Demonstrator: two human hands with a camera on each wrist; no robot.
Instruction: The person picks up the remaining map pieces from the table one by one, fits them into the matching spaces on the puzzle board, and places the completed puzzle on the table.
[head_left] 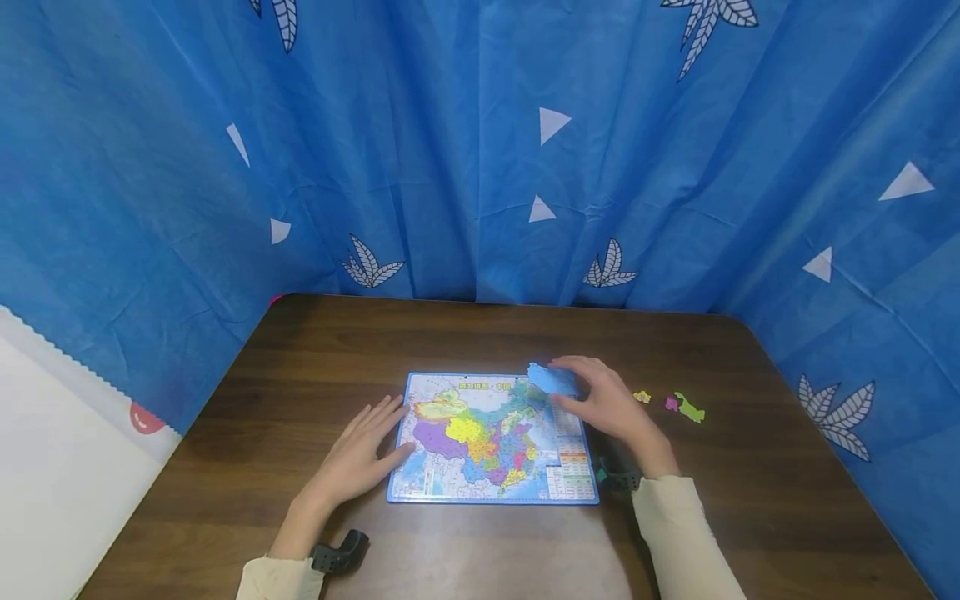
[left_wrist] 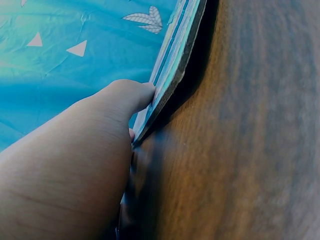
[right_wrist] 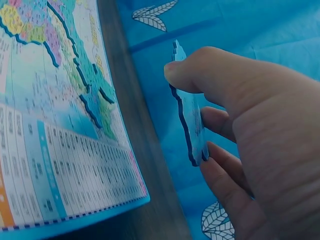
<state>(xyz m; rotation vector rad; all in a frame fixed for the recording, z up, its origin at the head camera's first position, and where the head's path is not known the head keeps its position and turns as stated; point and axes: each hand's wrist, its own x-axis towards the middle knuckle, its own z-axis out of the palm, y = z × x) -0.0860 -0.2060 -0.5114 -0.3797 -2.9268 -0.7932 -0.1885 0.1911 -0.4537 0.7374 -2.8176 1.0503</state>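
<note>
Slanting blue piece (head_left: 552, 380), long axis sideways

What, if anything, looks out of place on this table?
A yellow piece, purple piece and green piece lie loose right of the map board rather than on it, looking stray. I see no spill or damage.

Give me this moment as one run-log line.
left hand: touches left edge of blue-rimmed rectangular map board; right hand: pinches flat blue puzzle piece; right of board: small irregular yellow piece, magenta piece, green piece
</note>
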